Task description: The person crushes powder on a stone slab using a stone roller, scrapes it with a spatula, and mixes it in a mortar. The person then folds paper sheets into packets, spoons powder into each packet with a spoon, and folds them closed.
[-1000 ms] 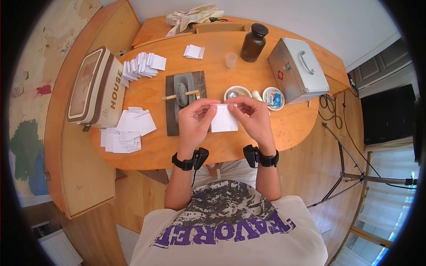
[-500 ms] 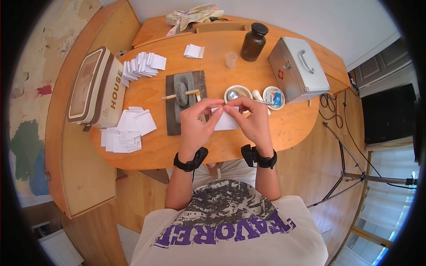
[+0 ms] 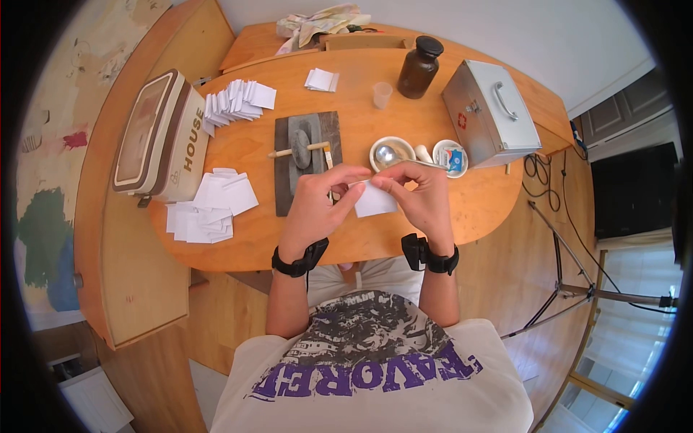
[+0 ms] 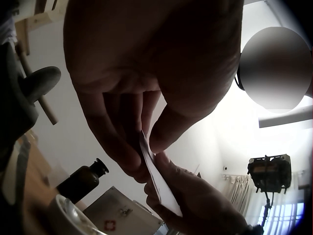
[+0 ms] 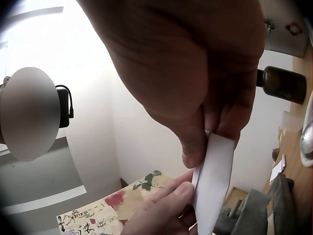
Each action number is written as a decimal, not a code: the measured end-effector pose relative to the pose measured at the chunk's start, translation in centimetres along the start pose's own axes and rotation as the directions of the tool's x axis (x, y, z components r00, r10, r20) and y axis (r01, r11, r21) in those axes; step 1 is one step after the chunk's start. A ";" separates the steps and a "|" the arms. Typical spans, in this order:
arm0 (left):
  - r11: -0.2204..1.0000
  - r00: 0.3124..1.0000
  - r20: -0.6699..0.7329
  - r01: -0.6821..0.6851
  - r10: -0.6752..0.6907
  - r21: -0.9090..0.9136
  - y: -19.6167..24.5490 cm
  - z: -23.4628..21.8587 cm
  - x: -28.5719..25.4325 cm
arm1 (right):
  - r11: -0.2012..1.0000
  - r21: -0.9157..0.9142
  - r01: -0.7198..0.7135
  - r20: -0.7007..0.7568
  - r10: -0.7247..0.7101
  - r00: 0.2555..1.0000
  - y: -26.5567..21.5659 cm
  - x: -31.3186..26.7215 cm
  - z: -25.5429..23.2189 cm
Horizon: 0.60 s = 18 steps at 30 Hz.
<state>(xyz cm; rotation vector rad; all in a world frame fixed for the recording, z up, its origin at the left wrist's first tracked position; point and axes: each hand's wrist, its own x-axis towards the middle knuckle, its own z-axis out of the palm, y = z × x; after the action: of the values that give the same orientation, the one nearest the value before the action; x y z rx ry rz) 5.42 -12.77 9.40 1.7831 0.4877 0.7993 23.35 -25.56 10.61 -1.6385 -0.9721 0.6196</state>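
A small folded white paper (image 3: 375, 200) is held up near the table's front edge. The left hand (image 3: 315, 207) pinches its upper left corner between thumb and fingers. At its top edge the right hand (image 3: 424, 202) pinches it too, the fingertips of both hands close together. In the left wrist view the paper (image 4: 164, 183) appears nearly edge-on between both hands. The right wrist view shows the paper (image 5: 215, 183) as a narrow folded strip, thumb on one side and fingers on the other.
Left of the hands lie loose white papers (image 3: 224, 198) and a row of folded ones (image 3: 238, 102). A dark board (image 3: 285, 191) bears a grey stone piece and a brush. Behind the hands are a bowl (image 3: 373, 153), a small dish (image 3: 462, 172), a dark jar (image 3: 419, 68) and a metal case (image 3: 491, 115).
The fingertips have come closer together along the paper's top edge, and the paper is now tilted. The head view has shifted slightly.
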 end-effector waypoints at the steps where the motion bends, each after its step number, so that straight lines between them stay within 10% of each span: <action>1: 0.998 0.999 0.041 -0.001 -0.002 0.067 0.1 -0.2 0.0 | 1.000 -0.010 0.021 0.019 -0.021 1.000 -0.1 -0.1 0.1; 18: 0.987 0.993 0.117 -0.011 -0.008 0.160 1.9 -0.8 -0.4 | 0.990 -0.051 0.132 0.036 -0.130 0.991 0.3 -0.2 -0.5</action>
<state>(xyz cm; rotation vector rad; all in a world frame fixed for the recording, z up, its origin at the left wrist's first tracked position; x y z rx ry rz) 4.44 -13.20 11.26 1.9672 0.4835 0.6668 23.70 -26.06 10.44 -1.6006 -1.1190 0.5375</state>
